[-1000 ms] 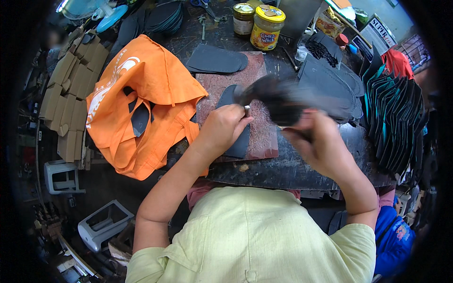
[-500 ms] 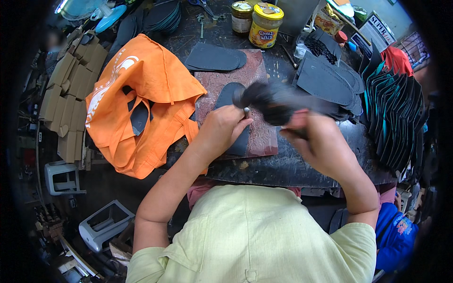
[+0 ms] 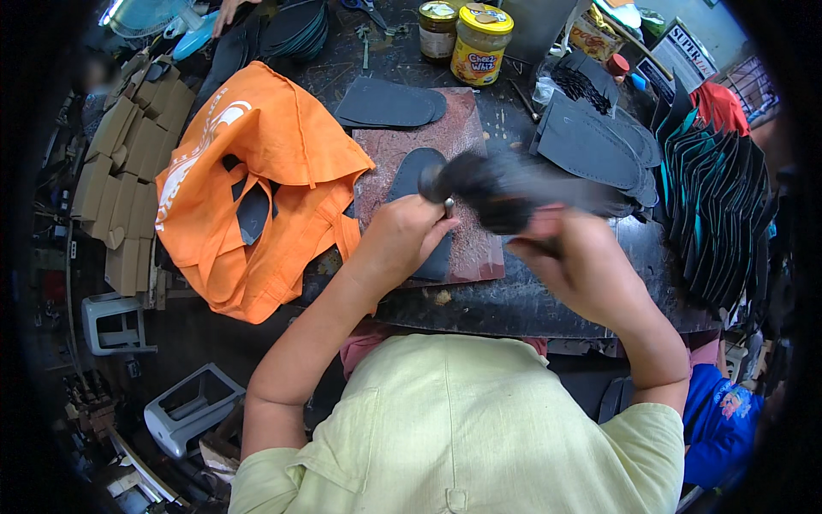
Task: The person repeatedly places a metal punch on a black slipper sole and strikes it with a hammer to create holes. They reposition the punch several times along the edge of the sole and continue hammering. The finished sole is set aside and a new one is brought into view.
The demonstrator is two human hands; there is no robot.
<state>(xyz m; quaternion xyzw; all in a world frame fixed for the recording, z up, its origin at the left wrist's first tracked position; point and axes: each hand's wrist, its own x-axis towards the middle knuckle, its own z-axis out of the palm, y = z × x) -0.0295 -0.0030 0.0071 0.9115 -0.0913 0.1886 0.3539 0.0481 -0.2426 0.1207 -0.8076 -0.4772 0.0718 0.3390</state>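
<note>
A black insole lies on a reddish, scuffed board in front of me. Over it, my left hand is closed around a slim metal punch, whose rounded top shows above the thumb; its lower end is hidden. My right hand grips a hammer by its handle. The hammer is smeared by motion, its head close to the punch's top; I cannot tell if they touch. Two or more black insoles overlap at the board's far edge.
An orange cloth bag is left of the board. Two jars, one yellow-lidded, stand behind. Stacked black insoles and a row of black-and-teal pieces fill the right. Another person's hand shows at the far left.
The other person's hand has come into view at the far left. My hands stay in nearly the same place, and the hammer is blurred in both frames.
</note>
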